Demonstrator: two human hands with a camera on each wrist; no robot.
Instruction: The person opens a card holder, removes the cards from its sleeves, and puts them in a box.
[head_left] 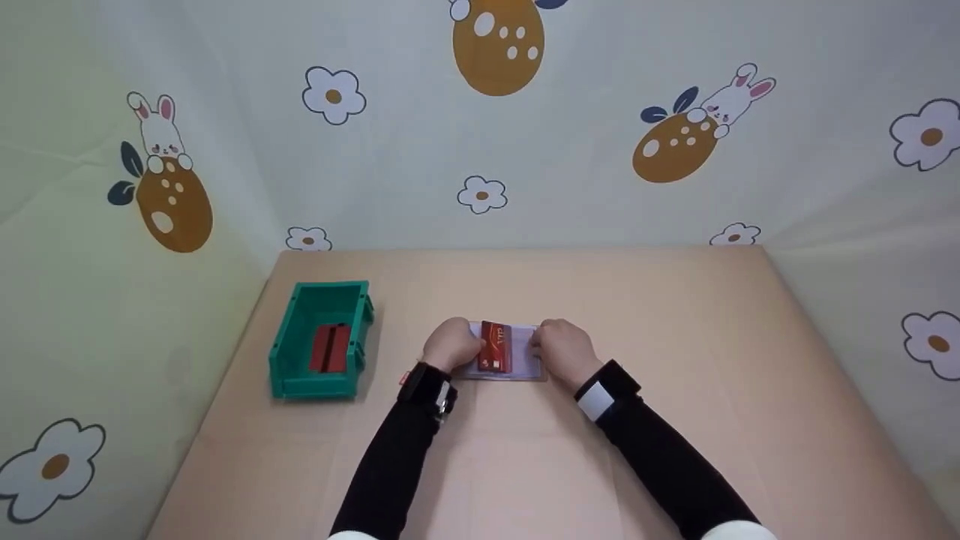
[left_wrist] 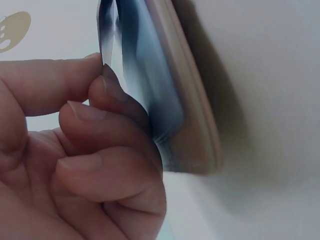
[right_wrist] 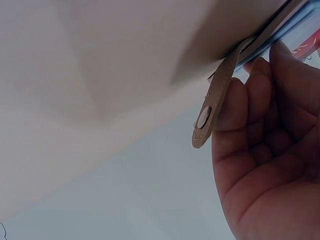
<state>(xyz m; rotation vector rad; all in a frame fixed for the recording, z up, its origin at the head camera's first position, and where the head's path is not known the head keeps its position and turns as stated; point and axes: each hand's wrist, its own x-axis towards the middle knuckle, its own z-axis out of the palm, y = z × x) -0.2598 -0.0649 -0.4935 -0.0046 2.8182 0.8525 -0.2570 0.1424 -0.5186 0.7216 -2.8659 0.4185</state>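
Note:
A card holder with clear plastic sleeves lies spread on the table between the hands. Upright across its middle stands a red bank card with a gold chip near its lower end. My left hand pinches the card's left edge between thumb and index finger; in the left wrist view the other fingers curl beside the sleeves. At the opposite edge my right hand grips the holder, thumb at the clear sleeves. A tan strap with a metal snap hangs loose by its fingers in the right wrist view.
On the left of the table stands a green bin. Inside it lies a dark red card with a black stripe. Patterned cloth walls the table in at the back and sides.

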